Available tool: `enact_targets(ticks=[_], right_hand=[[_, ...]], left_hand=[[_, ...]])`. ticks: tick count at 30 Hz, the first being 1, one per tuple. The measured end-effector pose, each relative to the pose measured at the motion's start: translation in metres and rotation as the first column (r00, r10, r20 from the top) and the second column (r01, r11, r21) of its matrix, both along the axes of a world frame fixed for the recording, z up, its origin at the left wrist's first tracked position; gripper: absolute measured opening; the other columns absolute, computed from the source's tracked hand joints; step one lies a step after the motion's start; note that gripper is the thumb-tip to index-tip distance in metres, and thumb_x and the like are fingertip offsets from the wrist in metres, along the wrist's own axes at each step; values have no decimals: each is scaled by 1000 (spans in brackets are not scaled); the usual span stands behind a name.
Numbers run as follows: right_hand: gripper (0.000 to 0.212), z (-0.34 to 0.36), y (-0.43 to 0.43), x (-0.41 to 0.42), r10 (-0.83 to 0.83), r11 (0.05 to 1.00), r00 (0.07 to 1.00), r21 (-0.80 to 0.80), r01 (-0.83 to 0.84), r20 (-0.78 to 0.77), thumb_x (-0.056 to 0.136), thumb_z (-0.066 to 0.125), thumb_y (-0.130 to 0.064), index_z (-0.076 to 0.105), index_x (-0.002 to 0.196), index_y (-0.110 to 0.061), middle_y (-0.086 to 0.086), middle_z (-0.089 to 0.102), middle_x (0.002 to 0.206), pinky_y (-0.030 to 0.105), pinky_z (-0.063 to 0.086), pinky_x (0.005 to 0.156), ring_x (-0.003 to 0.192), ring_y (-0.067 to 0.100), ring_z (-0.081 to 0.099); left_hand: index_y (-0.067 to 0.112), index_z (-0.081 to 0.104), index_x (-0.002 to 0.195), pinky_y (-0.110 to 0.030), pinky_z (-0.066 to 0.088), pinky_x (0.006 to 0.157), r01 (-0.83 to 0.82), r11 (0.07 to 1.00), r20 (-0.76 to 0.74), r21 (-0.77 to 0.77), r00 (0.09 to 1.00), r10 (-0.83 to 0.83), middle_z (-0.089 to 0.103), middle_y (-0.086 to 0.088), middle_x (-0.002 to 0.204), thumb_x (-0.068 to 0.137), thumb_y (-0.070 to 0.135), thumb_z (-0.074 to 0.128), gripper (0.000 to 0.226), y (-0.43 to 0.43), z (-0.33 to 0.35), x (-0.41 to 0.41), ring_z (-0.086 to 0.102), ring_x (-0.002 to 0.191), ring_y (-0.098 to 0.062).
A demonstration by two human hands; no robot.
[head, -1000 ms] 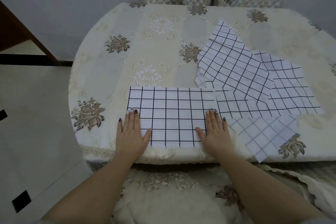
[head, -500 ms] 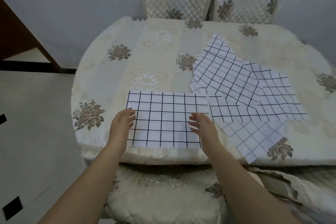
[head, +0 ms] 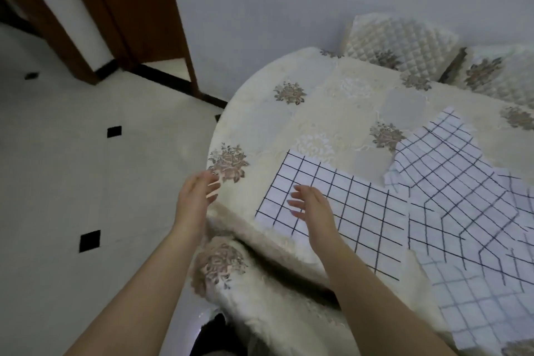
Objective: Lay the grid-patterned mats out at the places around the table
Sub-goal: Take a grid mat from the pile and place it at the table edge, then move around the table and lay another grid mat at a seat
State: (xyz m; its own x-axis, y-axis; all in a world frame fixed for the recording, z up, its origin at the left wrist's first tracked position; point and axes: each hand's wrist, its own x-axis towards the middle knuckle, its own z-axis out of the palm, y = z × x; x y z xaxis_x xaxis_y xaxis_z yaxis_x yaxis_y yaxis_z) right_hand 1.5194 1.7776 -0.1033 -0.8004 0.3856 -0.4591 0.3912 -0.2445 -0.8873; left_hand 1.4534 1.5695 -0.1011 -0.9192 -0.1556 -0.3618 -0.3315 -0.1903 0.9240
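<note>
Hands, left hand [head: 196, 199] and right hand [head: 313, 208], hover open-fingered and empty; next mat from the pile [head: 468, 211] should lie flat like the placed mat [head: 346, 208], square to the counter [head: 260, 124] edge.

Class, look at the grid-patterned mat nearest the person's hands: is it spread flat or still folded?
Spread flat: the mat lies open, grid lines straight, both hands off it.

White cloth mats [head: 341, 202] under my hands: black grid lines. Round worktop's cream cloth [head: 289, 130]: brown-beige flower sprays. Quilted cream chair backs [head: 401, 37]: same flowers. White floor tiles [head: 72, 182]: small black squares. Dark brown wooden door frame [head: 144, 9].
</note>
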Motion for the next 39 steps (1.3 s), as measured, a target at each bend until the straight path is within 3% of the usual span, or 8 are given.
enact_targets(ticks=[4,10,14,26,39], right_hand=[[23,4,-63,-33,182,983,983,5,-182,-27,96,49,-25,63,108,-10,7,66,105,40,52,88,95,22,66],[16,3,-164,-76,379,925,923,15,-379,-60,95,51,-24,62,101,-13,7,64,98,34,51,77,88,23,65],[21,1,-226,-101,451,893,890,52,-448,-67,97,48,-24,61,108,-11,7,63,101,39,52,83,89,21,65],[25,-15,-360,-207,405,910,914,101,-401,-22,97,47,-23,61,111,-7,8,63,101,35,55,80,89,21,66],[21,-32,-371,-306,199,975,979,89,-202,41,96,48,-18,61,109,-7,8,63,94,33,54,77,83,19,65]], left_hand=[[10,60,108,-40,47,92,-155,988,16,-3,988,155,65,-6,98,95,23,51,20,-60,4,7,61,99,-25],[14,61,103,-38,49,88,-309,951,31,-21,950,310,66,-7,99,94,23,51,16,-143,4,17,64,96,-22],[18,62,100,-39,49,89,-343,939,52,-32,937,344,68,-7,102,93,24,52,14,-197,-2,6,65,99,-20],[18,64,102,-38,51,90,-288,957,47,-27,956,289,69,-5,101,93,26,52,17,-333,-11,-104,66,101,-18],[16,65,102,-39,50,91,-159,986,100,-44,981,163,69,-7,101,93,24,52,18,-364,-19,-228,65,102,-21]])
